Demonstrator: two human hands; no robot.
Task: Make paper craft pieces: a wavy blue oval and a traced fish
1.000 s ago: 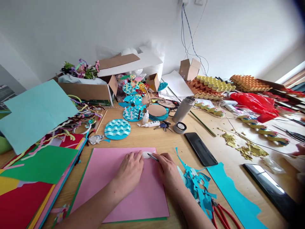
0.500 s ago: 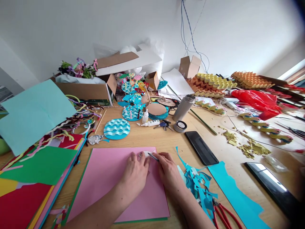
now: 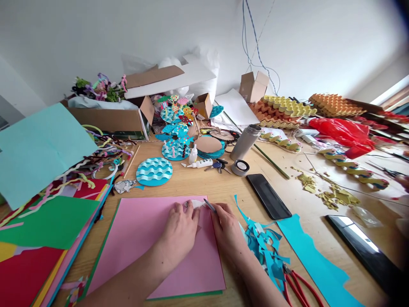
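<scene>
A sheet of pink paper (image 3: 137, 238) lies on the table with a green sheet showing under its edges. Near its top right corner lies a small white paper cutout (image 3: 198, 204), partly hidden by fingers. My left hand (image 3: 180, 226) presses the cutout down on the pink sheet, its fingers bent and close together. In my right hand (image 3: 228, 226) is a pen (image 3: 209, 205), pinched between thumb and fingers, its tip by the right end of the cutout.
Blue paper scraps (image 3: 265, 243), red-handled pliers (image 3: 298, 285) and a black phone (image 3: 268, 196) lie to the right. Farther back stand a grey bottle (image 3: 245, 143), glue bottles (image 3: 203, 163) and a wavy blue disc (image 3: 154, 172). Coloured paper sheets (image 3: 60, 221) are stacked at left.
The pen tip has moved right along the cutout towards its right end, and the pen stands a little steeper. My left hand stays on the cutout.
</scene>
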